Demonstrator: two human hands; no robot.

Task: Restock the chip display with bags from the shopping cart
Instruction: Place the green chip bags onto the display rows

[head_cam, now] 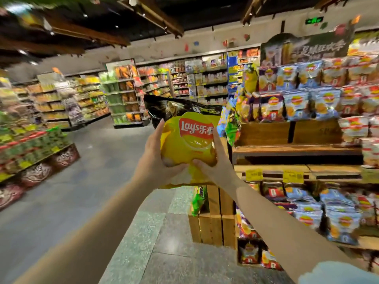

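I'm looking down a supermarket aisle with a grey tiled floor (86, 181), dark ceiling beams overhead and stocked shelving (125, 95) running across the far wall, most of it blurred. On the right stands the chip display (295, 152), a tiered stand of wooden crates and shelves filled with rows of bags in blue, red and purple packs (320, 103); yellow price tags (292, 176) hang on the front edge of the middle shelf. A low stack of green and red boxed goods (30, 148) fills the near left.

Both my arms reach out in front of me, holding one yellow chip bag (188, 144) in the air, just left of the display's wooden corner post and level with its middle tiers. The bag is upright, logo facing me, with a dark upper part. My left hand (155, 158) wraps the bag's left edge, fingers running up the side and thumb pressed across the lower front. My right hand (219, 160) clasps the right edge, thumb curled in over the lower front near the left thumb. Both grips are closed on the bag, and the pack is dented where the thumbs bear on it. A pale blue sleeve (336, 272) shows at the near right corner. The bag is not touching any shelf.
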